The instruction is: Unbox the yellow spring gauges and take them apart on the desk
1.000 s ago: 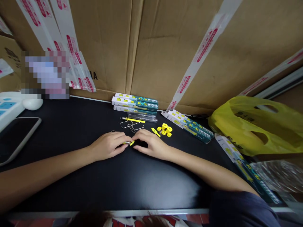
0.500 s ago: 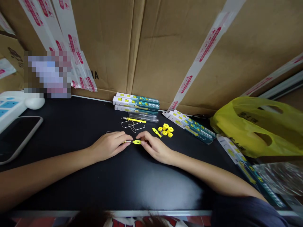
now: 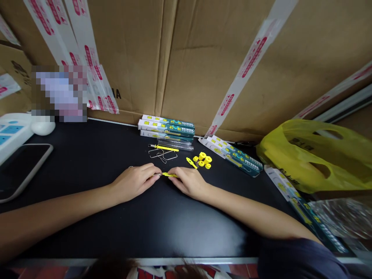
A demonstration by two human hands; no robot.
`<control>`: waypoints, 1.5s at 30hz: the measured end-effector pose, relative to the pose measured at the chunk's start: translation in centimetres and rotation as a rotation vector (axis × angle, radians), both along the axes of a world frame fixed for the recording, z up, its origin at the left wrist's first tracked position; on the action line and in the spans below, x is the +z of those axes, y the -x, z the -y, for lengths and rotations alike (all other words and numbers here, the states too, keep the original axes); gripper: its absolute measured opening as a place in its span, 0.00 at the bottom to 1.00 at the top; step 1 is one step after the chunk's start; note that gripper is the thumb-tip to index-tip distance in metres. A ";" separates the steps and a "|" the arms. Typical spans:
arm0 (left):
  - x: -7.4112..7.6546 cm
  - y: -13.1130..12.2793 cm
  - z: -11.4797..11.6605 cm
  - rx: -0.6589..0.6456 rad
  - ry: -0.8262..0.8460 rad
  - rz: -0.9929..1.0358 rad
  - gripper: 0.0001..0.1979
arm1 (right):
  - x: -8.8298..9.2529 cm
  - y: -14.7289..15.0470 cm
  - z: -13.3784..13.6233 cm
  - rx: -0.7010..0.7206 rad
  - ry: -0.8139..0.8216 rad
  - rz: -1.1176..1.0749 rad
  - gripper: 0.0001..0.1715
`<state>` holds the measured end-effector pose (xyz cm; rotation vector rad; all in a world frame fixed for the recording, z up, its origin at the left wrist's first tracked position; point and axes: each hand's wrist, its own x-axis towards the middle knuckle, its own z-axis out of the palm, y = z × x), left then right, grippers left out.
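The left hand (image 3: 136, 180) had its thumb and fingertips pressed together on a small metal piece (image 3: 157, 174), mostly hidden by them. The right hand (image 3: 190, 182) pinched the yellow clip (image 3: 169, 175), whose narrow end pointed at the metal piece; whether the two parts were joined was too small to tell. Both were between the hands, above the middle of the black table (image 3: 162, 228). Just beyond the right hand were a second clip (image 3: 191, 162) and a cluster of yellow caps (image 3: 207, 159). Bent wire hooks (image 3: 162, 155) lay beyond the gap between the hands, with a yellow rod (image 3: 168, 148) behind them and clear tubes (image 3: 181, 145) behind that. Next came the stacked boxes (image 3: 166, 126), printed white and green; their contents were hidden. More such boxes (image 3: 232, 155) lay slanted to the right, and a single box (image 3: 305, 211) lay nearer the right forearm. Beside it slumped a yellow bag (image 3: 279, 149), its handle holes showing but its inside out of sight. A phone (image 3: 21, 172) lay at far left, near a power strip (image 3: 14, 131). Taped cartons (image 3: 130, 58) walled the back.
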<state>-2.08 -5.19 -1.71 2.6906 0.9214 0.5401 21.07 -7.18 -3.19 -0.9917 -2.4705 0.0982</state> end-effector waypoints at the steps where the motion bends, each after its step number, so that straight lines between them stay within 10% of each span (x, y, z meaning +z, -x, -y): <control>1: -0.1 0.0 -0.1 0.005 -0.002 -0.005 0.14 | 0.0 0.0 0.0 -0.012 0.015 0.000 0.09; 45: -0.8 0.2 -1.3 -0.170 -0.194 -0.040 0.12 | 1.5 0.1 -0.1 -0.042 0.589 -0.181 0.17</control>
